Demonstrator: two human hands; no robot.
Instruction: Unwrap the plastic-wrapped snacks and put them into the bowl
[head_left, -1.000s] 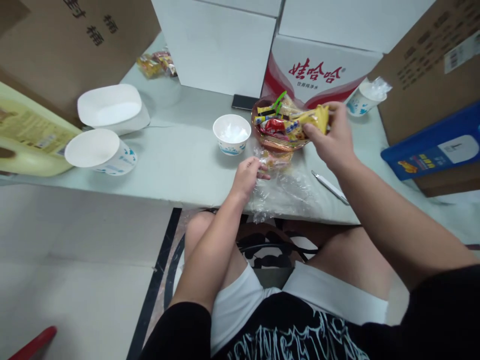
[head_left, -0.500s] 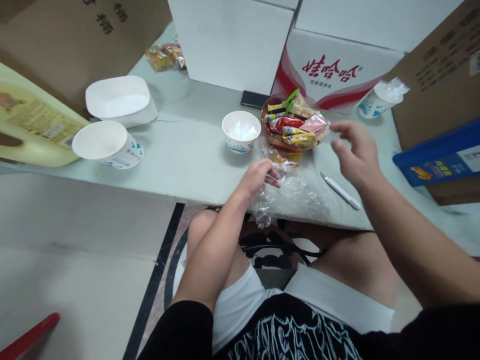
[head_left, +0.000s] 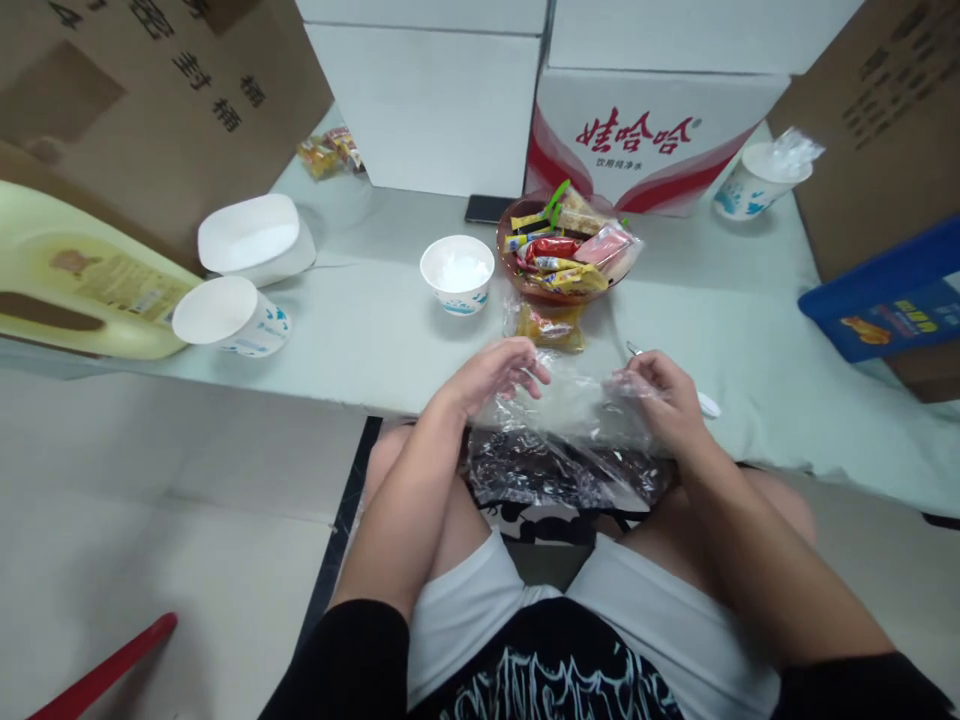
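Observation:
A clear plastic bag (head_left: 566, 440) hangs over the table's front edge above my knees. My left hand (head_left: 499, 370) grips its left top edge and my right hand (head_left: 660, 395) grips its right top edge, so the bag is stretched between them. Just beyond it lies a small yellow snack packet (head_left: 551, 327) on the table. Behind that stands a brown bowl (head_left: 517, 282) piled with several wrapped snacks (head_left: 566, 250). A white paper bowl (head_left: 457, 273) stands left of the brown bowl.
A white knife-like tool (head_left: 705, 403) lies half hidden behind my right hand. A paper cup (head_left: 229, 317) lies on its side at left, by a white tray (head_left: 255, 238) and a yellow jug (head_left: 82, 290). Cardboard boxes (head_left: 652, 130) line the back; a phone (head_left: 487, 208) lies there.
My right hand left the snack packet in the brown bowl, came down and took the bag's right edge. The bag is now pulled toward me over the table edge.

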